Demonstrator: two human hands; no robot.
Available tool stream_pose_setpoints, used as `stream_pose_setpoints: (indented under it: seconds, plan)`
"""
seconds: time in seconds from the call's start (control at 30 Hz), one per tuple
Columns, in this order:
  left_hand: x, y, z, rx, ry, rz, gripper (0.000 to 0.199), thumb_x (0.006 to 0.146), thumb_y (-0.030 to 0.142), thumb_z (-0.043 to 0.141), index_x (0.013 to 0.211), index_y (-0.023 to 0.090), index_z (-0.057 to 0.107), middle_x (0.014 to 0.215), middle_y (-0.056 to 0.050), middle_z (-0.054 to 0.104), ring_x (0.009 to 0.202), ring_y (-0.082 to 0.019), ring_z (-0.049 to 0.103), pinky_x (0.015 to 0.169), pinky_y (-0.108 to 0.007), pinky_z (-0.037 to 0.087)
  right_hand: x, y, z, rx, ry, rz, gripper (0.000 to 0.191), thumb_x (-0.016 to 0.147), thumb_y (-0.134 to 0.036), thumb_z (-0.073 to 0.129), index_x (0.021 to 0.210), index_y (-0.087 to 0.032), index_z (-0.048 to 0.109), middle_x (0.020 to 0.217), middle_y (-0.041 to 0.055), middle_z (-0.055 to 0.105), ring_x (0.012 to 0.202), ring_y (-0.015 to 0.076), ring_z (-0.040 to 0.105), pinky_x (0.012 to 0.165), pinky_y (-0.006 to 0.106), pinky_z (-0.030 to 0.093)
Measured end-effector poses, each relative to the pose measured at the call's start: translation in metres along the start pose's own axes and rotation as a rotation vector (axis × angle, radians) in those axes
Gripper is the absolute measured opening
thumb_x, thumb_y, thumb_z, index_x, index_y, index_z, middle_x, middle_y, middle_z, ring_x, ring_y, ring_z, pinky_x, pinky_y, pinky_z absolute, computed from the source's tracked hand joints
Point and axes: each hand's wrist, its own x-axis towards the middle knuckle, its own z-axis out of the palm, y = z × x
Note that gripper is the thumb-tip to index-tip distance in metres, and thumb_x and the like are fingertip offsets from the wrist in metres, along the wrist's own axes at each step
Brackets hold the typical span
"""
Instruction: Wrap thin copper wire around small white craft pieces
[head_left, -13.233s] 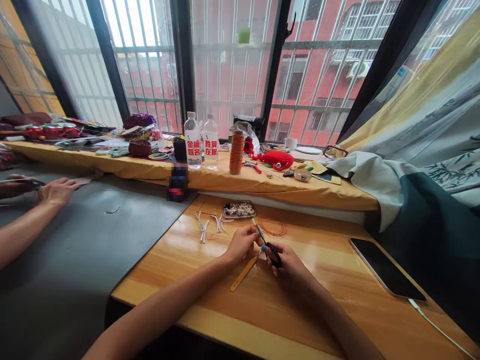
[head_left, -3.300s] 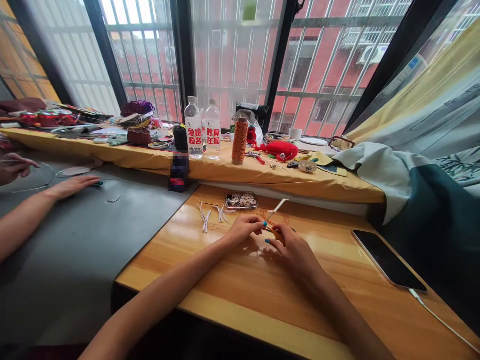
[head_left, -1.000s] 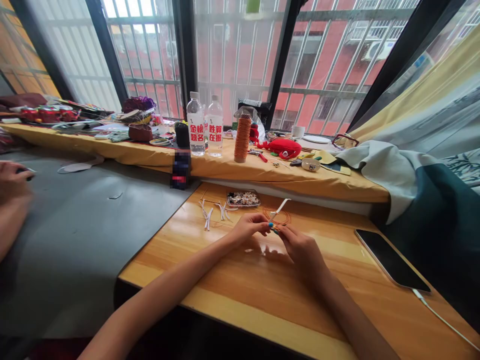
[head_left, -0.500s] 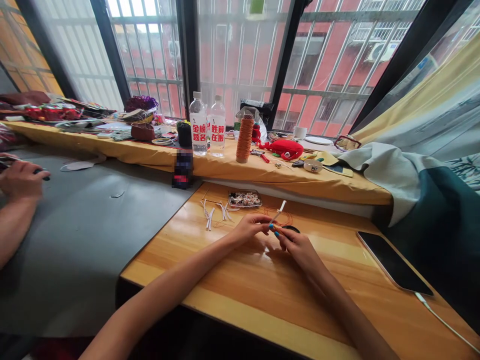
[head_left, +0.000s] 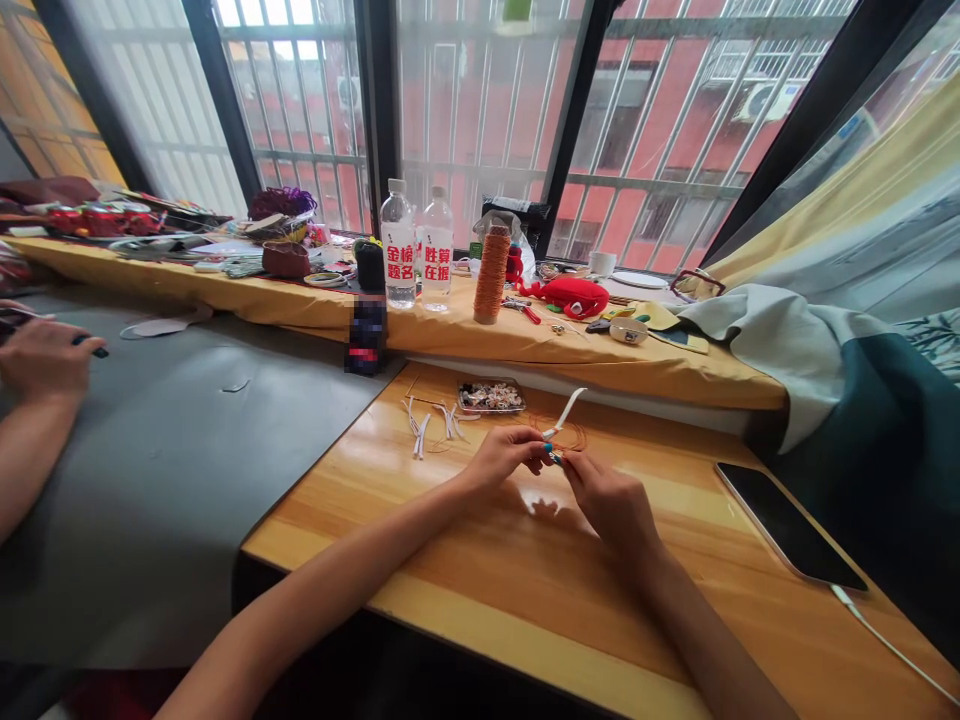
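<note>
My left hand (head_left: 511, 456) pinches a white strip (head_left: 568, 410), whose free end sticks up and away above the fingertips. My right hand (head_left: 611, 492) meets it with thumb and finger pressed together at the base of the strip. What sits between the right fingertips is too small to make out. Thin orange thread (head_left: 579, 436) lies in loose loops on the wooden table (head_left: 465, 560) just behind both hands. Beyond the left hand is a clear tray (head_left: 491, 397) of small whitish and dark pieces. More white strips (head_left: 417, 436) lie left of it.
A phone (head_left: 787, 525) with a white cable rests at the right. On the cloth-covered sill stand two bottles (head_left: 399, 250), an orange thread spool (head_left: 492, 275) and a red plush toy (head_left: 570, 297). Another person's hand (head_left: 45, 358) is over the grey surface at left.
The white strip now shows longer and leans further right. My right hand has turned and shifted slightly right. A dark round thing near its fingers no longer shows.
</note>
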Motion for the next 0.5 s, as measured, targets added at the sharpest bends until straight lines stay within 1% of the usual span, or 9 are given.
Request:
stream_pose_setpoints:
  seconds: [0.07,0.13,0.2,0.27,0.37,0.43,0.5]
  plan:
    - [0.0,-0.001,0.001,-0.008,0.006,-0.002,0.032,0.058,0.037,0.063,0.069,0.007,0.058,0.057,-0.002,0.057,0.047,-0.007,0.049,0.051,-0.021,0.04,0.001,-0.001,-0.003,-0.067,0.006,-0.019,0.02,0.083,-0.023,0.038,0.083,-0.02,0.058,0.07,-0.0005,0.063,0.058,0.0086,0.055,0.047,0.02,0.026]
    - [0.0,-0.003,0.001,0.001,0.011,-0.001,0.032,0.059,0.037,0.062,0.07,0.007,0.058,0.057,-0.001,0.057,0.047,-0.007,0.048,0.05,-0.021,0.04,0.003,-0.004,-0.005,-0.093,-0.036,0.026,0.021,0.083,-0.023,0.038,0.087,-0.019,0.058,0.07,0.0005,0.063,0.061,0.0099,0.055,0.048,0.021,0.027]
    - [0.0,-0.005,0.0,0.019,0.019,-0.001,0.031,0.061,0.037,0.061,0.071,0.008,0.058,0.057,-0.001,0.056,0.047,-0.006,0.048,0.05,-0.021,0.04,0.004,-0.008,-0.006,-0.1,-0.095,0.08,0.022,0.083,-0.024,0.038,0.092,-0.018,0.057,0.074,0.0019,0.062,0.066,0.0114,0.055,0.05,0.021,0.028]
    - [0.0,-0.007,0.0,0.026,0.029,-0.006,0.031,0.061,0.037,0.061,0.07,0.008,0.058,0.057,-0.001,0.056,0.048,-0.007,0.048,0.05,-0.021,0.04,0.004,-0.012,-0.006,-0.121,-0.131,0.105,0.025,0.083,-0.024,0.037,0.101,-0.017,0.054,0.077,0.0037,0.061,0.069,0.0128,0.054,0.052,0.022,0.03]
    - [0.002,-0.009,0.0,0.009,0.034,0.014,0.031,0.06,0.037,0.062,0.069,0.008,0.057,0.059,-0.001,0.055,0.054,-0.008,0.049,0.051,-0.021,0.04,0.004,-0.016,-0.006,-0.181,-0.153,0.09,0.03,0.084,-0.021,0.034,0.111,-0.014,0.047,0.079,0.0059,0.06,0.069,0.014,0.054,0.052,0.023,0.03]
    - [0.002,-0.008,0.0,-0.001,0.031,0.033,0.031,0.059,0.036,0.063,0.072,0.008,0.057,0.062,-0.001,0.055,0.058,-0.009,0.049,0.052,-0.021,0.04,0.003,-0.017,-0.005,-0.189,-0.167,0.075,0.03,0.084,-0.017,0.033,0.111,-0.014,0.045,0.084,0.0064,0.06,0.069,0.0136,0.054,0.049,0.023,0.029]
    - [0.002,-0.006,0.001,-0.003,0.021,0.043,0.032,0.059,0.036,0.063,0.074,0.008,0.057,0.065,-0.002,0.055,0.061,-0.01,0.05,0.053,-0.021,0.04,0.002,-0.017,-0.005,-0.161,-0.166,0.079,0.028,0.083,-0.017,0.033,0.108,-0.016,0.046,0.086,0.0054,0.061,0.066,0.0125,0.054,0.046,0.022,0.027]
